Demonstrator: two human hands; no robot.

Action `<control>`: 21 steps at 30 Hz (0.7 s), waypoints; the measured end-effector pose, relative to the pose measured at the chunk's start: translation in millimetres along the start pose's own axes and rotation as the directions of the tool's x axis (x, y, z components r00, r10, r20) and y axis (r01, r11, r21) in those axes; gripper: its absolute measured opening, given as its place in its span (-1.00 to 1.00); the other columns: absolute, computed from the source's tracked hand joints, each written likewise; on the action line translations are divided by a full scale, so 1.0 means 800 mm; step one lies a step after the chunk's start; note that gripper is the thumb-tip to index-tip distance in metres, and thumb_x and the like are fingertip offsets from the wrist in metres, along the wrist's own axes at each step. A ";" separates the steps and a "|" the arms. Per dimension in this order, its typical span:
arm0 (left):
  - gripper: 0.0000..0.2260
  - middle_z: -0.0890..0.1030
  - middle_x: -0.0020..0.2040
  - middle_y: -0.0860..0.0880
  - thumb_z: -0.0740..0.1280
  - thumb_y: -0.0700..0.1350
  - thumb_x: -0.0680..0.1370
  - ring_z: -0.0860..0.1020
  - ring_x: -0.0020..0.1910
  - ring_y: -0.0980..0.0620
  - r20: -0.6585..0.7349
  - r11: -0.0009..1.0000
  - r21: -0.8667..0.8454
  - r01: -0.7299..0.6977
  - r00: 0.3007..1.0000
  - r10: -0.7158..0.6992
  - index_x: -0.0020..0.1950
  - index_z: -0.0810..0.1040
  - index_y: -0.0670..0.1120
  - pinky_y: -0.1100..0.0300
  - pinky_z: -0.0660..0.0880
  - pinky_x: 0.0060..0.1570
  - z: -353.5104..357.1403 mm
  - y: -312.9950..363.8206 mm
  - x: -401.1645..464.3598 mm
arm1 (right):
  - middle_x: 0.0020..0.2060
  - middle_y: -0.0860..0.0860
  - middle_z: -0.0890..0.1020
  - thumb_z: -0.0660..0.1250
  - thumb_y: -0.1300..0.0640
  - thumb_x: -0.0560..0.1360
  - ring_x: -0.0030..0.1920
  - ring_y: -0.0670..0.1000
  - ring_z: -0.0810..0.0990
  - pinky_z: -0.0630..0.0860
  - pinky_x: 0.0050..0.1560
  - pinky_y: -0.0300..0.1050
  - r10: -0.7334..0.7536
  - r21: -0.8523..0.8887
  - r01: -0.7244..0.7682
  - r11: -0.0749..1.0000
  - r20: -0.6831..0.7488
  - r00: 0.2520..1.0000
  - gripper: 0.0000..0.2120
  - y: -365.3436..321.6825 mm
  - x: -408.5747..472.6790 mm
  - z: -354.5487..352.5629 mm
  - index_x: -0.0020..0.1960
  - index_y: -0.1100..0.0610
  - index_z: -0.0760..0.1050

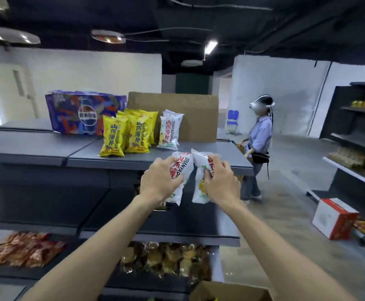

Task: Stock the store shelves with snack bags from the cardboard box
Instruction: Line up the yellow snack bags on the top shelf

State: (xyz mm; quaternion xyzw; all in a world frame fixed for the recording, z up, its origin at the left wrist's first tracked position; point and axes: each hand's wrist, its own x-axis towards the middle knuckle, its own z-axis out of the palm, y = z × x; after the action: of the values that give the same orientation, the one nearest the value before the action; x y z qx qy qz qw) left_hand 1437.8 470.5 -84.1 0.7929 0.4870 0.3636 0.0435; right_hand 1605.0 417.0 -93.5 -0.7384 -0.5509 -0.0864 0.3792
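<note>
My left hand [158, 180] grips one white snack bag [180, 168] and my right hand [220, 181] grips a second white snack bag [200, 187]. Both bags hang side by side just in front of the grey top shelf [220, 155], a little below its front edge. On that shelf stand several yellow snack bags [126, 133] and two white snack bags [169, 131], upright in rows. The open cardboard box [231, 290] shows at the bottom edge, below my right forearm.
A blue soda carton [79, 111] and a tall brown cardboard sheet [196, 116] stand behind the bags. Lower shelves hold red packets [25, 249] and brown pastries [166, 259]. A person [257, 146] stands at the aisle's right. A red-white box [333, 218] lies on the floor by dark shelving [355, 127].
</note>
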 end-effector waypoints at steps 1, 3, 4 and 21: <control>-0.55 0.49 -0.01 -0.04 0.35 0.14 0.48 0.56 -0.05 -0.10 -0.027 1.000 0.001 0.003 1.000 -0.003 0.36 0.44 0.13 0.03 0.53 -0.10 -0.004 -0.001 0.011 | 0.09 0.05 0.48 0.19 -0.01 0.60 -0.02 0.24 0.57 0.33 -0.16 -0.02 -0.008 0.007 0.008 1.000 -0.002 1.000 -0.67 -0.006 0.014 0.000 0.37 -0.07 0.32; -0.55 0.49 -0.02 -0.03 0.36 0.14 0.48 0.56 -0.08 -0.09 -0.098 1.000 0.012 -0.002 0.995 0.003 0.34 0.44 0.11 0.05 0.53 -0.16 -0.005 -0.003 0.033 | 0.10 0.06 0.49 0.18 -0.01 0.61 -0.01 0.23 0.57 0.32 -0.16 -0.03 -0.023 0.013 0.023 1.000 -0.008 1.000 -0.65 -0.012 0.041 0.004 0.38 -0.07 0.31; -0.55 0.49 -0.02 -0.03 0.36 0.13 0.48 0.56 -0.09 -0.09 -0.140 1.000 0.019 -0.004 0.990 0.007 0.34 0.44 0.09 0.07 0.52 -0.20 -0.003 -0.005 0.045 | 0.10 0.06 0.49 0.18 -0.02 0.61 0.00 0.23 0.56 0.33 -0.16 -0.04 -0.029 0.013 0.029 0.999 -0.010 1.000 -0.65 -0.013 0.055 0.008 0.38 -0.07 0.31; -0.53 0.51 -0.02 -0.06 0.42 0.13 0.45 0.60 -0.17 -0.11 -0.364 0.983 0.172 0.059 0.931 0.007 0.31 0.45 0.02 0.08 0.56 -0.38 0.104 -0.080 0.270 | 0.11 0.08 0.43 0.16 0.02 0.61 -0.01 0.26 0.57 0.41 -0.11 0.03 -0.008 0.042 0.011 0.999 -0.065 0.998 -0.67 0.020 0.323 0.157 0.36 0.01 0.28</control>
State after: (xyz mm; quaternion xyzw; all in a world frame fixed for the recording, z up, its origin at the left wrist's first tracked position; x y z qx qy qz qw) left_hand 1498.0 701.2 -56.5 0.7063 0.5279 0.4577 -0.1140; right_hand 1680.4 690.7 -47.9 -0.7244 -0.5436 -0.1005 0.4120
